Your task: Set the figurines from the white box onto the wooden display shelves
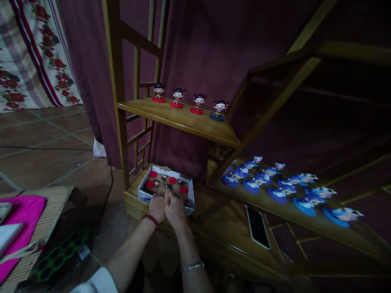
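My left hand (157,207), with a red bead bracelet at the wrist, and my right hand (175,208) meet over the near side of a shallow open cardboard box (191,195). Both have curled, closed fingers, largely hidden from this side. A small dark-topped thing (168,186) shows just beyond the fingertips; whether it is held or lies in the box I cannot tell. Inside the box are round red bases (172,180) and loose small black-haired figurines, one of them (157,183) at the left and another (180,182) at the right.
Several black-haired figurines (198,103) stand in a row on the upper wooden shelf (183,120). Blue-haired figurines (282,191) fill a shelf at the right. A phone (257,226) lies on the lower board. A woven mat (55,211) with pink cloth (29,209) is at left.
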`<state>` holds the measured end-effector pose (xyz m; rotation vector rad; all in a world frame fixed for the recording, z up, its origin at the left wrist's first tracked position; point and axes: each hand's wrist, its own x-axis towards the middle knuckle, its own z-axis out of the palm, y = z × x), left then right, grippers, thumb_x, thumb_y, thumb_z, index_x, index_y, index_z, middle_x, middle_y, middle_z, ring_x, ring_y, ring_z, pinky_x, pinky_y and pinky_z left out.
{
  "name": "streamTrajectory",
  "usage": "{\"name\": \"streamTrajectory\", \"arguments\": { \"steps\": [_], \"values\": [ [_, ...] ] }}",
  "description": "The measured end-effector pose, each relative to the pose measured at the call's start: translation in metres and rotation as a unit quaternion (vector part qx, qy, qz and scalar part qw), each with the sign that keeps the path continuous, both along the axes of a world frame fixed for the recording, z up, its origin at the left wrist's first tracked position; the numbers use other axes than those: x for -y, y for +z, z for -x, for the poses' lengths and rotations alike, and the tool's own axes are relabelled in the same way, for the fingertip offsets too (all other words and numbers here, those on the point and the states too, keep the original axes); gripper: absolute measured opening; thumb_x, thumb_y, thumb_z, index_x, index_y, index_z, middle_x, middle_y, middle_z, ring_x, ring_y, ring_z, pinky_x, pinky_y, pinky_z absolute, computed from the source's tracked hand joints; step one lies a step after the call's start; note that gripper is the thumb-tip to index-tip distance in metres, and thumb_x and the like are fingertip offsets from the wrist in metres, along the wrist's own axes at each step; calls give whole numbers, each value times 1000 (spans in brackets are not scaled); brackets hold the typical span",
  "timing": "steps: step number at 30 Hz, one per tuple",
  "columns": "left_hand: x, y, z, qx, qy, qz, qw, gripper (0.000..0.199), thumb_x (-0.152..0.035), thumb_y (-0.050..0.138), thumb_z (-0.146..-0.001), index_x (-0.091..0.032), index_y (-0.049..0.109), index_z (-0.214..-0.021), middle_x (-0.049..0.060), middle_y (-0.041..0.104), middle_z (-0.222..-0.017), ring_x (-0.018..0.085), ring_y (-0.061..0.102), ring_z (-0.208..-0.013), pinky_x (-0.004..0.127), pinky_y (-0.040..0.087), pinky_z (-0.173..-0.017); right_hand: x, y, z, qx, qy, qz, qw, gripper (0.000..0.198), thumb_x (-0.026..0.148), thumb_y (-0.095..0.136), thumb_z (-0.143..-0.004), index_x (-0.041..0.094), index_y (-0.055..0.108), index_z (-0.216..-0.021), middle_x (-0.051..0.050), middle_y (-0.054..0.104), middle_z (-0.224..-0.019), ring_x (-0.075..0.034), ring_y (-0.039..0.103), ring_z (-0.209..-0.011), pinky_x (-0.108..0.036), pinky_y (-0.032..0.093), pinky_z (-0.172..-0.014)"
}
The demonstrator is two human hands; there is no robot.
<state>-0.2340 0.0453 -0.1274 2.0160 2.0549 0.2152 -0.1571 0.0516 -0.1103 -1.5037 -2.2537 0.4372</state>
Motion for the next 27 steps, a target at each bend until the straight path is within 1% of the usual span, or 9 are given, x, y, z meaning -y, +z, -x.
{"name": "streamTrajectory", "arguments": {
  "steps": [3,6,9,12,16,19,23,25,27],
  "values": [
    [-1,-9,0,-8,-20,-10,1000,26,-18,37,-81,-10,58,-95,13,64,-91,25,54,-96,38,34,-84,-3,-3,-2,47,-17,50,998,35,24,28,-87,18,62,-90,-8,67,-88,-18,62,-82,-25,43,-75],
    [1,-20,-3,-8,-16,-53,998,26,-18,35,-82,-12,59,-90,12,64,-87,26,53,-92,39,34,-80,-4,-7,-2,62,-17,50,997,37,27,26,-88,17,62,-90,-9,67,-90,-18,61,-84,-25,42,-74],
    [3,-30,-7,1,22,-99,995,28,-18,30,-85,-13,58,-88,10,63,-87,23,51,-91,37,32,-80,-5,-11,-3,60,-6,44,997,36,28,27,-88,18,62,-90,-9,67,-92,-18,61,-85,-25,41,-74],
    [1,-35,-8,6,32,-116,993,27,-19,31,-85,-14,57,-90,9,62,-87,22,50,-90,35,31,-80,-9,-14,-4,51,17,47,997,34,28,29,-88,19,61,-91,-7,66,-93,-17,61,-87,-23,40,-76],
    [-5,-33,-3,9,8,-103,995,23,-22,37,-83,-15,59,-83,8,63,-83,22,51,-88,36,32,-77,-18,-18,-9,61,36,57,996,37,29,25,-89,19,61,-90,-7,66,-93,-17,61,-87,-24,40,-75],
    [-8,-30,-1,11,5,-84,996,24,-20,38,-81,-14,61,-78,9,64,-85,23,53,-89,37,32,-77,-23,-22,-13,77,46,55,995,40,28,22,-90,17,60,-89,-8,67,-91,-18,62,-84,-24,40,-72],
    [-10,-27,-3,0,21,-74,997,26,-18,36,-80,-13,62,-81,10,64,-88,24,54,-92,37,35,-78,-23,-21,-15,66,38,55,996,42,29,20,-90,17,60,-89,-9,67,-89,-19,62,-82,-25,42,-70],
    [-12,-25,-3,-4,32,-80,996,28,-19,35,-80,-14,62,-82,11,64,-88,25,56,-91,37,37,-76,-24,-20,-17,50,30,61,996,40,28,21,-90,18,60,-94,-8,67,-92,-19,62,-84,-25,42,-71],
    [-16,-23,-1,-1,57,-73,996,29,-22,35,-81,-15,62,-87,11,64,-88,25,58,-86,36,40,-72,-26,-20,-20,38,24,61,997,36,25,25,-89,18,58,-103,-8,66,-97,-19,61,-88,-26,42,-75]
  ]
}}
